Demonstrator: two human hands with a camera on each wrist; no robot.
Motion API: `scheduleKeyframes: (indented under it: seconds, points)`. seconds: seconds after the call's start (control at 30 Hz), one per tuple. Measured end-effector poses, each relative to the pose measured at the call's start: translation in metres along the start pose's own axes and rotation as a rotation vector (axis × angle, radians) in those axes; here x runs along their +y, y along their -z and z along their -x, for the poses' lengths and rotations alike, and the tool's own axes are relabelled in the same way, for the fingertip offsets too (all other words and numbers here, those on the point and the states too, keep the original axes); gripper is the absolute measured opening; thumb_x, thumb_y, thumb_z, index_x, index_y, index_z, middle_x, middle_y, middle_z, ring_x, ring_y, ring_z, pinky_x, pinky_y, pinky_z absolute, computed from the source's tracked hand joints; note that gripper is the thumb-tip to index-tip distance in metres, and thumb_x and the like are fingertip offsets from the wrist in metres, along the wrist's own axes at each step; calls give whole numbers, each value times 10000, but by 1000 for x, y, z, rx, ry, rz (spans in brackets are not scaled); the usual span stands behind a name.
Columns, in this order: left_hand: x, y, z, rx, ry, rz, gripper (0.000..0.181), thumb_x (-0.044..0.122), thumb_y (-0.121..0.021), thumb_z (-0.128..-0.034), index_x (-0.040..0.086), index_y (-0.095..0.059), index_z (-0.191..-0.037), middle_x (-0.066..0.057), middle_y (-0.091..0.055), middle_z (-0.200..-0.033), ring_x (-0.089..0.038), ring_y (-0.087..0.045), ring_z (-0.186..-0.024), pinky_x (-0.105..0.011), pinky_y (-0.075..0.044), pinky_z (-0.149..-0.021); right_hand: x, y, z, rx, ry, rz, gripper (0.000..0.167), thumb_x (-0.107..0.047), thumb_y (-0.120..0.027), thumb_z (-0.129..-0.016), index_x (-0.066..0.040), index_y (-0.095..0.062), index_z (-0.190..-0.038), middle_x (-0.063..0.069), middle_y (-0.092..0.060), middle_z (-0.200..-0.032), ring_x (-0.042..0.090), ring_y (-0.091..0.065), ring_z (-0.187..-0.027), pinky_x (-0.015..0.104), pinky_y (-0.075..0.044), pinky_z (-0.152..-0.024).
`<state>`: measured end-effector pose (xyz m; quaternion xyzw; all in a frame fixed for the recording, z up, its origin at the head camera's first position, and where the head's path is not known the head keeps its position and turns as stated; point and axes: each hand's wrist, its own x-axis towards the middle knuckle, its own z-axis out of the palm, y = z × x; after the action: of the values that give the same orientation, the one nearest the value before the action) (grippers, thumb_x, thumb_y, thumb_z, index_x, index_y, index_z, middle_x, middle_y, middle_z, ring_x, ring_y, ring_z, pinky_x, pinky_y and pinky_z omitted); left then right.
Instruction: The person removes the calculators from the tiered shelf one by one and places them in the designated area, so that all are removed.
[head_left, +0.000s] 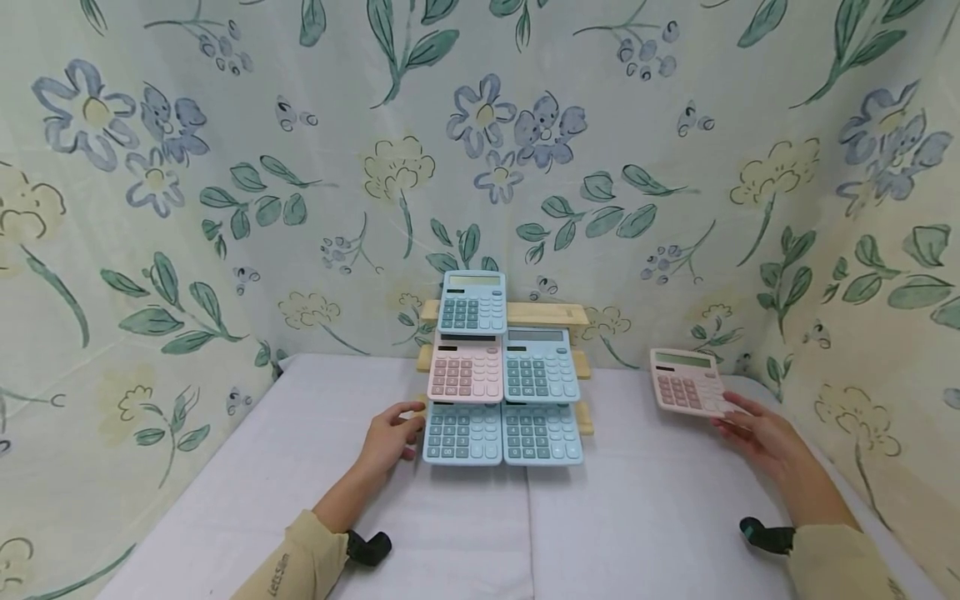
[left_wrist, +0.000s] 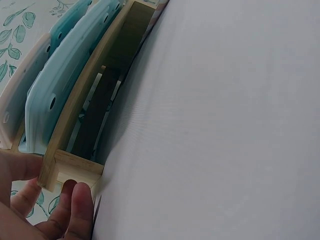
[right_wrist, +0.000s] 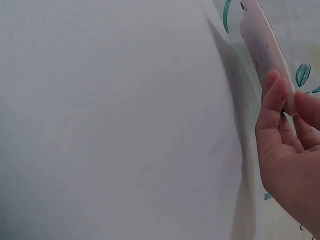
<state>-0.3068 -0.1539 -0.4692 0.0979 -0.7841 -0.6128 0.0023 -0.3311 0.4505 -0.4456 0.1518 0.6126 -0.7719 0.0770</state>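
My right hand [head_left: 761, 429] pinches the lower right corner of a pink calculator [head_left: 686, 382], held tilted with its keys facing me. In the right wrist view the thumb and fingers meet on the edge of the calculator [right_wrist: 262, 45]. A tiered wooden rack [head_left: 547, 314] stands in the middle, carrying blue calculators [head_left: 542, 367] and one pink calculator [head_left: 465, 371] at the left of its middle tier. At the rack's left end, my left hand [head_left: 392, 433] grips the wood. In the left wrist view its fingers [left_wrist: 82, 207] curl about the end of the rack [left_wrist: 75, 162].
The rack's top tier bears one blue calculator [head_left: 474, 302] at the left, with bare wood to its right. Two blue calculators fill the bottom tier. A white cloth [head_left: 637, 517] covers the table. Floral curtains [head_left: 337, 167] hang behind and at both sides.
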Motion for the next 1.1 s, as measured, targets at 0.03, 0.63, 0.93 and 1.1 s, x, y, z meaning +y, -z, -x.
scheduleKeyframes:
  seconds: [0.03, 0.63, 0.93, 1.1]
  points:
    - [0, 0, 0, 1, 0, 1, 337, 246, -641, -955, 179, -660, -1285, -111, -680, -1089, -212, -597, -819, -293, -561, -602, 1, 1, 0, 2, -3, 2, 696, -75, -505, -1037, -272, -175, -1617, -113, -695, -905, 131, -719, -917, 275, -573, -877]
    - [-1, -1, -2, 4, -3, 0, 338, 251, -638, -957, 186, -659, -1288, -105, -681, -1081, -223, -602, -825, -293, -557, -604, 10, 9, -9, 54, -45, 29, 684, -100, -490, -1042, -252, -160, -1621, -95, -712, -868, 119, -715, -902, 264, -576, -837]
    - [0, 0, -2, 7, -4, -5, 339, 250, -637, -956, 184, -657, -1288, -108, -682, -1086, -222, -602, -828, -296, -559, -607, 5, 11, -14, 92, -56, 109, 670, -99, -489, -1036, -205, -173, -1617, -107, -690, -841, 92, -689, -862, 245, -567, -790]
    - [-2, 1, -1, -1, -7, -6, 335, 249, -634, -960, 184, -657, -1287, -109, -680, -1092, -217, -600, -824, -304, -563, -615, 8, 12, -17, 148, -38, 137, 671, -61, -492, -1021, -133, -178, -1610, -173, -642, -816, 94, -694, -858, 253, -574, -814]
